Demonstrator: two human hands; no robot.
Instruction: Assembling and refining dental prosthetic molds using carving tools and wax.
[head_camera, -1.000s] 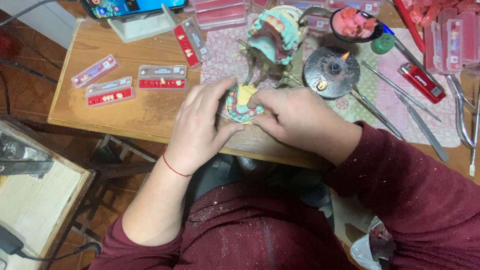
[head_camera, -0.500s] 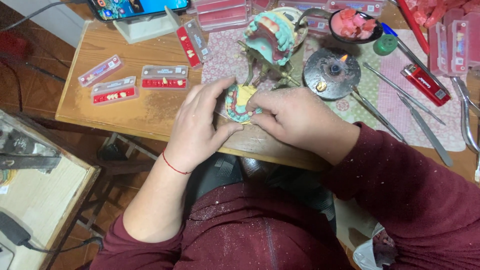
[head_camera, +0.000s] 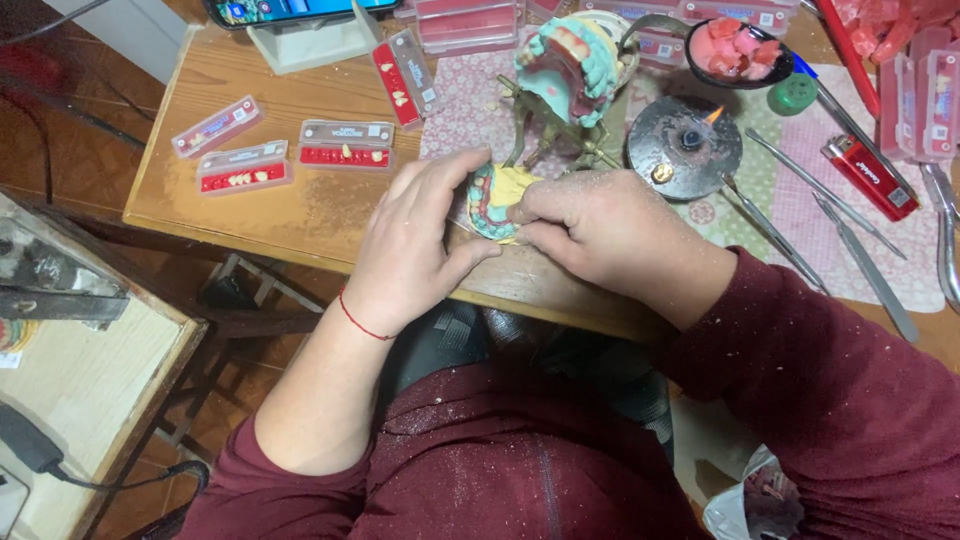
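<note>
Resting between both hands (head_camera: 515, 235): dental model (head_camera: 497, 200), table (head_camera: 300, 210) edge.

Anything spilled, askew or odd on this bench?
Two things stand out. Pale dust or filings lie scattered on the wooden table and on the maroon sleeve. A small burner burns with an open flame, close to the right hand. Both hands hold the dental model.

Sleeves: dark maroon knit, flecked with pale dust, left one pushed up
Left wrist: thin red string bracelet (head_camera: 362, 322)
</note>
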